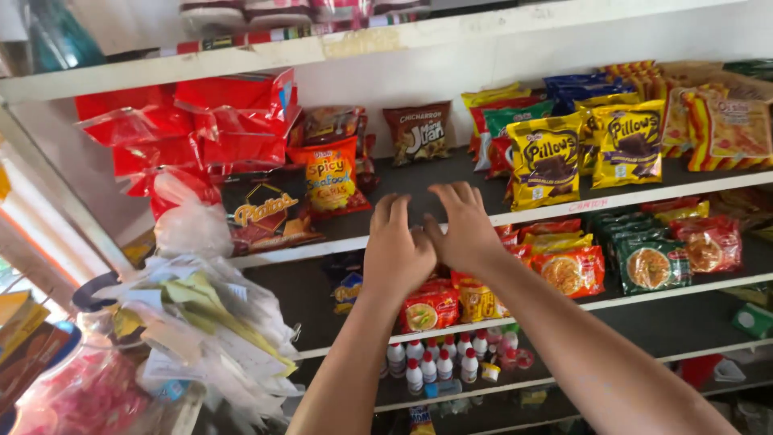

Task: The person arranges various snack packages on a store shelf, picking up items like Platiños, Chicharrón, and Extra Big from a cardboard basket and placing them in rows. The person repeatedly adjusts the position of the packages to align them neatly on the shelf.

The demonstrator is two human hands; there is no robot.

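Both hands are raised side by side before the shelving, backs to the camera, thumbs overlapping. The left hand (396, 251) has its fingers extended and slightly spread, holding nothing. The right hand (463, 229) likewise shows splayed fingers, nothing gripped. Their fingertips reach the bare dark stretch of the upper shelf (419, 189), near its white front edge; whether they touch it cannot be told.

Just beyond the fingertips, one brown snack bag (418, 133) stands upright against the back wall. To the left, one orange snack bag (328, 176) leans beside one dark snack bag (262, 211). To the right, two yellow snack bags (588, 153) stand at the shelf front.

Below the hands, red noodle packets (431, 308) lie on the second shelf, partly hidden by the wrists; their count cannot be told. Lower, about nine small white bottles with red caps (439, 358) stand in two rows.

Near left, a bundle of papers (201, 322) hangs.
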